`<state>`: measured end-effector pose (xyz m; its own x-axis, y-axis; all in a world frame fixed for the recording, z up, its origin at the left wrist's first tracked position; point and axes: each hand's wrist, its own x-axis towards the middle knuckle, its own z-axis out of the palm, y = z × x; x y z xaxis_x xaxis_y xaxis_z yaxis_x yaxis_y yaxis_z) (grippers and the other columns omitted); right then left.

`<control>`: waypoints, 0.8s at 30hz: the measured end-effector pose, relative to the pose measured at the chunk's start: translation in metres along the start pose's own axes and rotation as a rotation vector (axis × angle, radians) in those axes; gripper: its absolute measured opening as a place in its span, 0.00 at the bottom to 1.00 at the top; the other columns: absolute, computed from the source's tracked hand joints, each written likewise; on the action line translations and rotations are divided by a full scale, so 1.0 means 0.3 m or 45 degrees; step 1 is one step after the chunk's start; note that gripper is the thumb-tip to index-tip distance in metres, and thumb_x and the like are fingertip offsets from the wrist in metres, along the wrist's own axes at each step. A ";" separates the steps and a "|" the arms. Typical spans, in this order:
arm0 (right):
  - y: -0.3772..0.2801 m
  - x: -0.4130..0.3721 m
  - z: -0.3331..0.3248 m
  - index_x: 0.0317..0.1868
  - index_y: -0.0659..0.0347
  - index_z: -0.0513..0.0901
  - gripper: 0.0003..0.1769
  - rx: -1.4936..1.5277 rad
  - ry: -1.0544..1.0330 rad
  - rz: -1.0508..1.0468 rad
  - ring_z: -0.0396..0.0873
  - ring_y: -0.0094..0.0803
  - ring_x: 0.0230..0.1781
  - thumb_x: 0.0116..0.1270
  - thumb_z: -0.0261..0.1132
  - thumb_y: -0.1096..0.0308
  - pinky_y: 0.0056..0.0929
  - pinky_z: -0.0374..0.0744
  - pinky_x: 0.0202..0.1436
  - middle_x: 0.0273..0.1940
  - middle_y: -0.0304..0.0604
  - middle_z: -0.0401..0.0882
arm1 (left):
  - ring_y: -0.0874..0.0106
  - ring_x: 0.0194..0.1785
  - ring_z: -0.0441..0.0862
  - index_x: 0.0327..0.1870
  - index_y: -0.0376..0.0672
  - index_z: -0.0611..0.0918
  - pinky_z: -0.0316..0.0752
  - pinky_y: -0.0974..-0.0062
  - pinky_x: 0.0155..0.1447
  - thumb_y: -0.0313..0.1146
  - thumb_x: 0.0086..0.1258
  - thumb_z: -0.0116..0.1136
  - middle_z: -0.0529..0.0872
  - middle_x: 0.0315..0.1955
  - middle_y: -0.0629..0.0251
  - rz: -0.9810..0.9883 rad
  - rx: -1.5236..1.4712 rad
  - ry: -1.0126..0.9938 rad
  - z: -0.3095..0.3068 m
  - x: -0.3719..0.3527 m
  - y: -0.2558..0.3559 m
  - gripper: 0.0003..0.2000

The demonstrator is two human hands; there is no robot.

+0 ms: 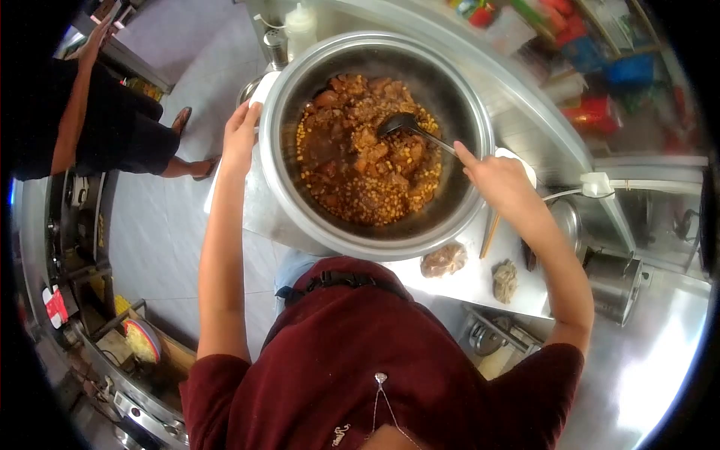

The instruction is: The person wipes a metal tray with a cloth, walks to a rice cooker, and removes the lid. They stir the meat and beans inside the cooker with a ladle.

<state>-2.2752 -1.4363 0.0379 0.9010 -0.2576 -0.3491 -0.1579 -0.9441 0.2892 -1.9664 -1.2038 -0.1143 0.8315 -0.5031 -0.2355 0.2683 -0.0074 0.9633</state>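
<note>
My right hand [499, 180] has its fingers closed around the handle of the ladle [409, 127], with the index finger laid along it. The ladle's bowl sits in the corn-and-meat stew [352, 176], just beyond my fingertips. My left hand [241, 135] rests with its fingers loosely extended against the outer rim of the big steel pot [375, 241], gripping nothing. Two brownish lumps [444, 259] lie on the counter behind my right wrist.
</note>
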 end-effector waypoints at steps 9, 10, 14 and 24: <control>0.060 -0.073 -0.026 0.62 0.52 0.67 0.22 0.437 -0.065 0.154 0.76 0.41 0.23 0.67 0.52 0.61 0.38 0.75 0.32 0.17 0.48 0.73 | 0.76 0.46 0.73 0.57 0.40 0.72 0.68 0.77 0.49 0.42 0.68 0.51 0.79 0.42 0.66 -0.014 0.006 0.008 -0.005 -0.001 -0.001 0.21; 0.046 -0.072 -0.039 0.62 0.52 0.67 0.22 0.482 -0.147 0.152 0.76 0.41 0.23 0.67 0.52 0.60 0.38 0.75 0.32 0.17 0.47 0.73 | 0.76 0.46 0.73 0.57 0.40 0.72 0.68 0.77 0.49 0.42 0.68 0.51 0.79 0.42 0.66 -0.004 0.009 0.010 -0.009 -0.003 -0.003 0.20; -0.045 -0.040 -0.059 0.63 0.52 0.66 0.23 0.634 -0.323 0.094 0.75 0.41 0.22 0.69 0.50 0.59 0.40 0.76 0.33 0.18 0.47 0.73 | 0.77 0.44 0.73 0.56 0.40 0.73 0.68 0.77 0.48 0.42 0.68 0.50 0.79 0.41 0.67 -0.019 0.030 0.030 0.009 -0.015 0.014 0.20; 0.000 -0.073 -0.045 0.61 0.55 0.66 0.22 0.452 -0.096 0.141 0.78 0.42 0.26 0.68 0.51 0.61 0.39 0.75 0.31 0.23 0.51 0.77 | 0.76 0.44 0.73 0.59 0.39 0.69 0.69 0.77 0.48 0.43 0.67 0.52 0.79 0.42 0.66 -0.056 0.080 0.048 -0.006 0.000 0.003 0.24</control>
<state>-2.2894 -1.4280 0.0576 0.8402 -0.3642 -0.4017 -0.3949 -0.9187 0.0068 -1.9651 -1.2022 -0.1138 0.8376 -0.4685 -0.2811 0.2746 -0.0839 0.9579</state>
